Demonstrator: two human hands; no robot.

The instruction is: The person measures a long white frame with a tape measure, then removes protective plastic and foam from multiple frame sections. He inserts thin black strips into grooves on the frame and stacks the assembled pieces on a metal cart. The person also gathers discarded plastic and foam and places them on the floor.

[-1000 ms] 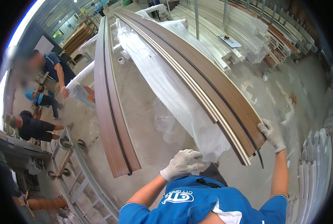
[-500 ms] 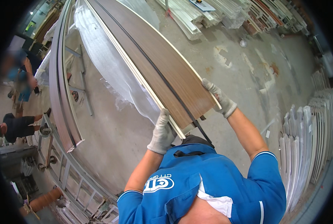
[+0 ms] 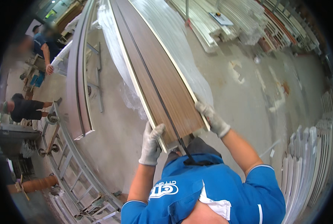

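Note:
A long brown wood-grain panel (image 3: 173, 96) with cream edges runs from my body toward the far end, its near end raised off the floor. My left hand (image 3: 151, 145), in a pale work glove, is closed round the left edge near that end. On the opposite edge my gloved right hand (image 3: 212, 118) is closed too, its underside fingers hidden. A thin black strip (image 3: 156, 89) lies lengthwise on the panel and reaches my shirt. Whitish plastic film (image 3: 177, 46) shows beneath the panel and out to both sides.
Another long brown panel (image 3: 74, 84) lies to the left. Beside it is a grey wheeled metal frame (image 3: 71, 155). Wrapped white profiles (image 3: 297, 170) are stacked at the right, and more long profiles (image 3: 200, 28) lie at the far right. Two people (image 3: 43, 46) (image 3: 24, 108) are at the left.
The near end of the panel has come closer to me and left, both hands moving with it. More film shows on its right side. The whole view has also shifted.

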